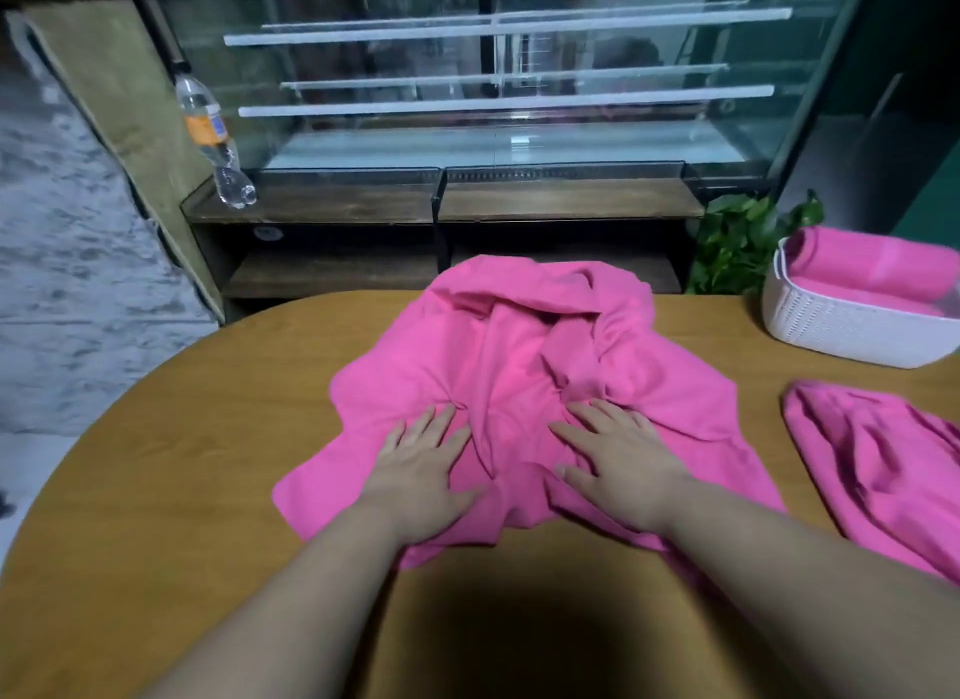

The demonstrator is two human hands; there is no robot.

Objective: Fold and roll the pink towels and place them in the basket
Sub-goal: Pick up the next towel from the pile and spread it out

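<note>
Under both flat hands' fingers (589,417) lies the rumpled pink towel (519,345) (unfolded).

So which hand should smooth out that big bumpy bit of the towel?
Probably the right hand: its fingertips touch the bunched folds of the pink towel, while the left hand lies on a flatter part.
</note>
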